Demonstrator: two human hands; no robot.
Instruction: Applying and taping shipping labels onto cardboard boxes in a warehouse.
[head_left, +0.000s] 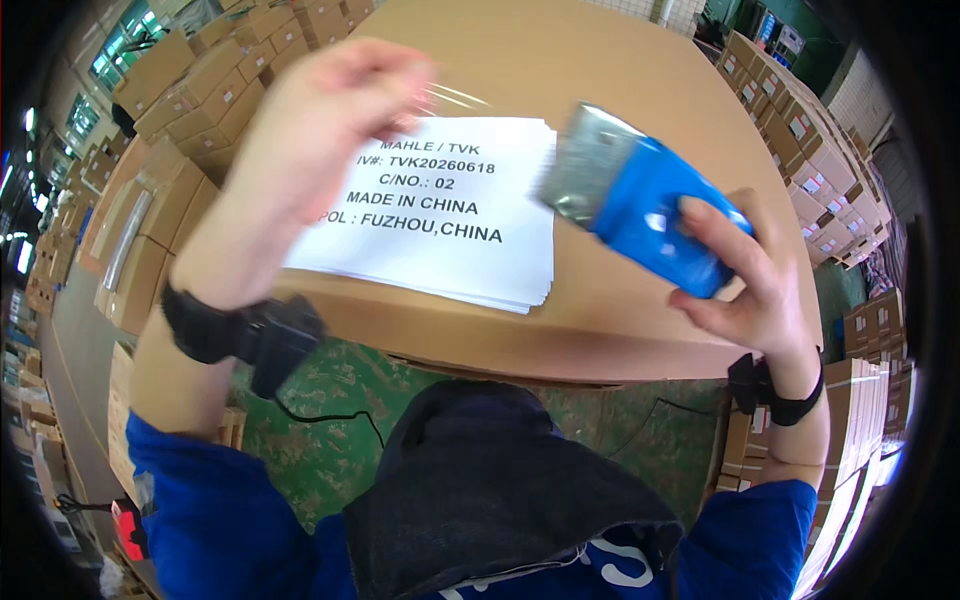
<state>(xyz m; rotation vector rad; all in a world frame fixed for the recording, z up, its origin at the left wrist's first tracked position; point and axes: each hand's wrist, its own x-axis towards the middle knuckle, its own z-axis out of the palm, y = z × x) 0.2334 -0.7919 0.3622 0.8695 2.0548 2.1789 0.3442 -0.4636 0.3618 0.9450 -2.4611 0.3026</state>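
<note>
A stack of white printed sheets (pixel 430 215) lies on top of a large brown cardboard box (pixel 620 50). My left hand (pixel 335 120) is raised over the stack's left part, blurred by motion, its fingers curled closed. Thin shiny streaks (pixel 458 97) show beside its fingertips; what they belong to is unclear. My right hand (pixel 745 265) grips a glossy blue thing with a silvery grey end (pixel 660 205), held tilted above the box, right of the sheets. The silvery end points toward the stack. Its exact kind cannot be made out.
Stacked cartons (pixel 215 85) stand at the far left, and more cartons (pixel 810 150) at the right. A green floor (pixel 320 400) shows between me and the box. Black straps with small devices (pixel 280 335) sit on both wrists, with thin cables hanging below.
</note>
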